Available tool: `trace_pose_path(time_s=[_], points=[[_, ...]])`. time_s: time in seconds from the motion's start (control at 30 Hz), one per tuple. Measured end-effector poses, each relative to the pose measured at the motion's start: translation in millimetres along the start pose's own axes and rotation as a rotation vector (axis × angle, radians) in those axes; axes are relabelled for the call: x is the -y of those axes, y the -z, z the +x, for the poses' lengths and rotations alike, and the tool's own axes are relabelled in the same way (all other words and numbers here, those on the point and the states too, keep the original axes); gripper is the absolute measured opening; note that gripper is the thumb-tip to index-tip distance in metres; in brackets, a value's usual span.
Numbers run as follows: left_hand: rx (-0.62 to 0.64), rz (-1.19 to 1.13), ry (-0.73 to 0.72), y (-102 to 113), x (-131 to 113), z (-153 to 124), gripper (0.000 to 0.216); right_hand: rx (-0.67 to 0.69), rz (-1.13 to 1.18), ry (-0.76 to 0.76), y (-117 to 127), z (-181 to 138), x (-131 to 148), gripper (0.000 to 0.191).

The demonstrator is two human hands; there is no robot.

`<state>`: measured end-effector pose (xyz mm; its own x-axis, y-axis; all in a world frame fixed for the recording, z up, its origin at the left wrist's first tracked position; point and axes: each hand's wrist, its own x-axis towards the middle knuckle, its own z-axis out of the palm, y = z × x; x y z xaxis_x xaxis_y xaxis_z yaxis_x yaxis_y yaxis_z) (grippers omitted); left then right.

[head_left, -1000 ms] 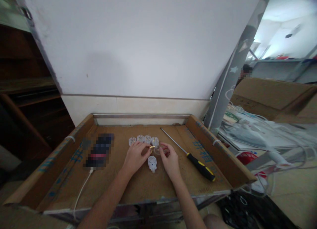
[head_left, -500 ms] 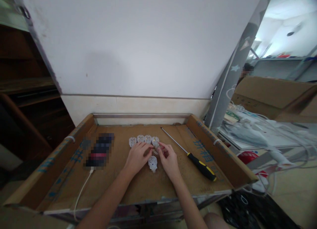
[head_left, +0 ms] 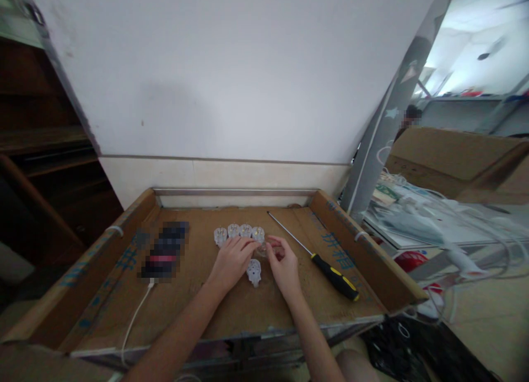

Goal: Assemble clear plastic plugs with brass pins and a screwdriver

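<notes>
My left hand (head_left: 235,259) and my right hand (head_left: 283,261) meet over the cardboard, fingertips pinched on a small clear plug part (head_left: 262,250) between them. Fingers cover much of that part. Just beyond them stands a row of several clear plastic plug pieces, with metal bits showing inside; the rightmost plug piece (head_left: 258,233) is closest to my fingers. Below the held part, a whitish translucent plug cover (head_left: 254,272) with small holes lies flat on the cardboard, touched by neither hand's grip.
A screwdriver (head_left: 334,276) with a black and yellow handle lies right of my hands. At left is a blurred phone (head_left: 165,249) with a white cable (head_left: 135,321). Raised cardboard walls (head_left: 359,244) border the surface. A cluttered side table (head_left: 405,236) stands at right.
My fingertips have shifted slightly around the small clear part, which now shows more plainly between both hands. The row, the cover and the screwdriver stay in place.
</notes>
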<state>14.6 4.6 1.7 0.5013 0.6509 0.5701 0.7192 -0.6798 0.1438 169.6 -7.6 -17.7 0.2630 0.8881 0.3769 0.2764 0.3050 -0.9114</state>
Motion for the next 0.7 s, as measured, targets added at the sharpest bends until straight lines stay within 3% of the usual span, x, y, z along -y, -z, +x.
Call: trace_pose_path(time_s=[0.3,0.47,0.7], points=[[0.048,-0.040,-0.023,0.6,-5.3,1.7,0.027,0.018,0.063,-0.030,-0.8,0.0,0.8,0.029],[-0.048,-0.134,0.135,3.4,2.9,0.9,0.027,-0.071,0.109,-0.083,1.5,2.1,-2.8,0.032],[0.142,-0.144,0.199,5.8,14.7,-5.2,0.019,-0.135,0.171,-0.130,2.9,3.7,-3.3,0.035]])
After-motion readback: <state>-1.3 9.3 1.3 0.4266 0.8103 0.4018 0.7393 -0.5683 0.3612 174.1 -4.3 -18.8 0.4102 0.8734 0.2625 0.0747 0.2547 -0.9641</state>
